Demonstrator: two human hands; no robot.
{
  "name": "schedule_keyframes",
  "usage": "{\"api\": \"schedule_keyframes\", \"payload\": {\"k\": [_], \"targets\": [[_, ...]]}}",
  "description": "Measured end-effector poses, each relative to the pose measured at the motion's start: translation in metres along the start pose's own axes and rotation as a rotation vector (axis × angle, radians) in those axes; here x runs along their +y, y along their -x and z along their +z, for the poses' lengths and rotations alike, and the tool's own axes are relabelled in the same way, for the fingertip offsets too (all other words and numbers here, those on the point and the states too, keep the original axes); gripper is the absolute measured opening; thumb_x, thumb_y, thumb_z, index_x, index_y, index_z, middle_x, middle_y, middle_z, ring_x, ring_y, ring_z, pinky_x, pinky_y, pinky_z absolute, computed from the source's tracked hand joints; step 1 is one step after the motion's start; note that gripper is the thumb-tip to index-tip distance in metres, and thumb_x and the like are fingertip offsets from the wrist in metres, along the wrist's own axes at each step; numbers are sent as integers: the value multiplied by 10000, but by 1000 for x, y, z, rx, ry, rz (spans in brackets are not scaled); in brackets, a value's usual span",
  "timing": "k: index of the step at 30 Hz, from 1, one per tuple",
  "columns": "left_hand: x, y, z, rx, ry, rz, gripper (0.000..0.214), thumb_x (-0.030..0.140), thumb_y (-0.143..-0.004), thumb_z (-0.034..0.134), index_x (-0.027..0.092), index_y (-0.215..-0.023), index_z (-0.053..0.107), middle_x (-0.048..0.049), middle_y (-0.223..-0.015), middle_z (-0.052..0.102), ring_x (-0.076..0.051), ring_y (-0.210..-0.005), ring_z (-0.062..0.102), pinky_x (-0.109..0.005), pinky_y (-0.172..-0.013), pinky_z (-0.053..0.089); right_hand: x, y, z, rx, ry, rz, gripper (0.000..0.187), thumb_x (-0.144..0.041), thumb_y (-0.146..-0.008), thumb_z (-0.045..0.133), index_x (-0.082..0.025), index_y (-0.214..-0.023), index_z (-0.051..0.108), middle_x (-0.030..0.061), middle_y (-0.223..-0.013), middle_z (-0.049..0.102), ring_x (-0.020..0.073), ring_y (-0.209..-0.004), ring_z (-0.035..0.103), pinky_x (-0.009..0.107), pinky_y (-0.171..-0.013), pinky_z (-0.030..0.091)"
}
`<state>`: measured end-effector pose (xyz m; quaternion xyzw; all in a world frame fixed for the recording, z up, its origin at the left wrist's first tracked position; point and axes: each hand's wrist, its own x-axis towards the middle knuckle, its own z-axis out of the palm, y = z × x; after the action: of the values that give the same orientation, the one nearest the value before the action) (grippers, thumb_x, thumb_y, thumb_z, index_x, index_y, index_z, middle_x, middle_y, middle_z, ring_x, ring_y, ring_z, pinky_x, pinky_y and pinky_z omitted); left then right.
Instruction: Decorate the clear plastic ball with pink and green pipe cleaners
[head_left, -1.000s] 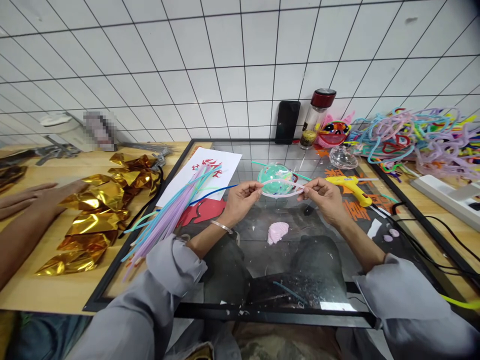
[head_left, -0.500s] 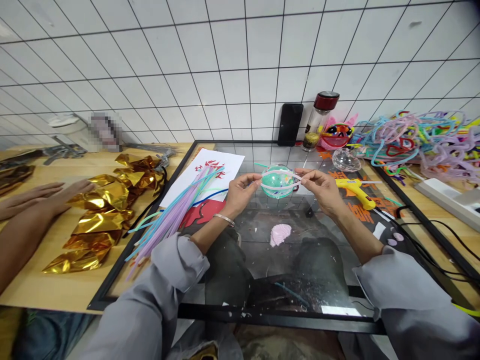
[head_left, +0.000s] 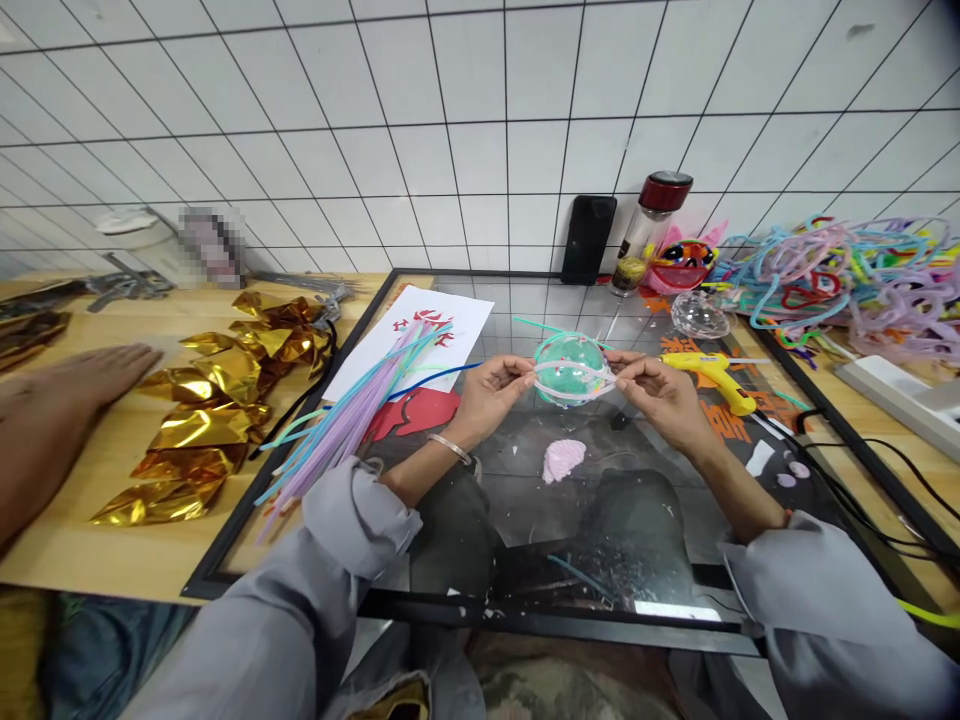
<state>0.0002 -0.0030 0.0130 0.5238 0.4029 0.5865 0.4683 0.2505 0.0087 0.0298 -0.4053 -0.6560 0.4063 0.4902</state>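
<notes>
A pale pink, soft-looking strip (head_left: 574,368), bent into a narrow loop, is stretched between my two hands. My left hand (head_left: 491,398) pinches its left end with thumb and fingers. The right end is pinched in my right hand (head_left: 666,396). Directly behind the loop is a clear ball (head_left: 568,350) with green inside; whether the strip touches it, I cannot tell. A crumpled pink piece (head_left: 564,460) lies on the glass below my hands. Left of my left hand, a bundle of purple and blue strips (head_left: 367,400) lies across white paper (head_left: 457,315).
A yellow glue gun (head_left: 716,378) lies right of my right hand, its cables trailing right. Behind stand a phone (head_left: 589,240), a bottle (head_left: 651,235) and a pink figure (head_left: 682,265). Tangled strips (head_left: 817,270) fill the back right. Gold foil (head_left: 202,425) and another person's hand (head_left: 105,375) are left.
The loop between my hands has opened wider and sits lower against the ball. The view has shifted slightly. The other person's hand at left has drawn back from the gold foil.
</notes>
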Motion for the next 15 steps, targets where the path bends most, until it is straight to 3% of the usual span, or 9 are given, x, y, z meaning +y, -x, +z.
{"api": "schedule_keyframes", "payload": {"k": [8, 15], "targets": [[-2, 2, -5, -50, -81, 51, 242, 319, -718, 779, 152, -864, 684, -56, -927, 729, -147, -850, 668, -296, -856, 514, 3, -1, -2, -1, -16, 3, 251, -455, -737, 766, -238, -703, 646, 76, -1117, 723, 267, -1174, 624, 449, -1027, 463], [-11, -7, -5, -22, 51, -109, 427, 363, -636, 832, 162, -980, 679, 0, -781, 713, -123, -754, 655, -250, -751, 503, 5, 0, -4, 12, -5, 16, 271, -475, -737, 764, -231, -707, 649, 83, -1118, 708, 262, -1136, 629, 428, -979, 487]]}}
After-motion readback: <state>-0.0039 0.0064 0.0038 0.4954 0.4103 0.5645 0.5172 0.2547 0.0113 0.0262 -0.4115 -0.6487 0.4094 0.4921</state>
